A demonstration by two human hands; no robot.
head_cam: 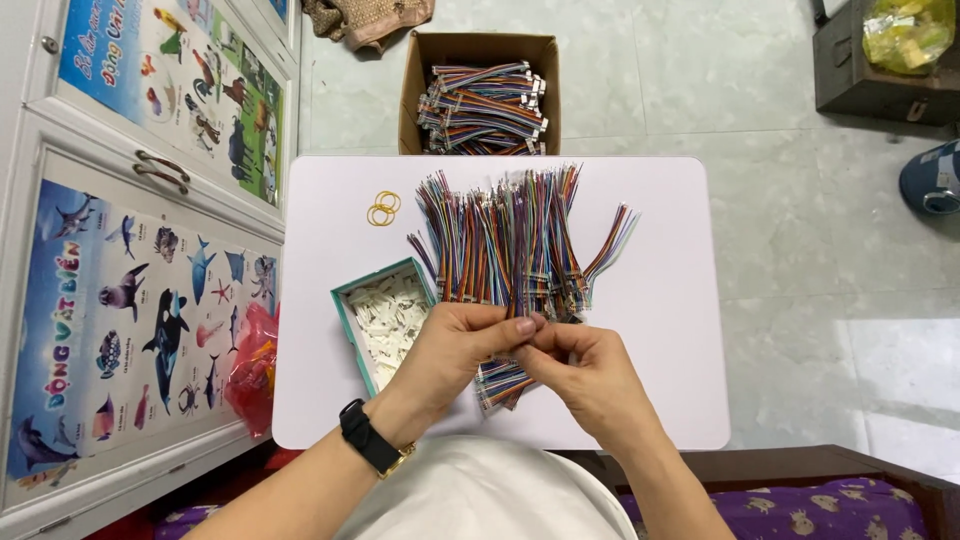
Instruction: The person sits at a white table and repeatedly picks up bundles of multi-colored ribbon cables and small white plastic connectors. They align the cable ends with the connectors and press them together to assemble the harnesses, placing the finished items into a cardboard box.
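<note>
While both hands meet over the near edge of the white table [660,300], the left hand [455,345] and right hand [590,370] pinch one multicoloured wire harness [503,383] between fingertips. It looks light and floppy, best gripped near its connector end; beyond lie the teal tray of white connectors [385,318], loose wire harnesses [510,240] and a cardboard box [480,50]

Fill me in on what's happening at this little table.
A person sits at a white table, both hands together over a spread of multicoloured wire bundles. The left hand and right hand pinch one wire bundle between the fingertips. A teal box of small white plastic pieces sits by the left hand, with yellow rubber bands further back. Beyond the table, a cardboard box on the floor holds more wire bundles.
</note>
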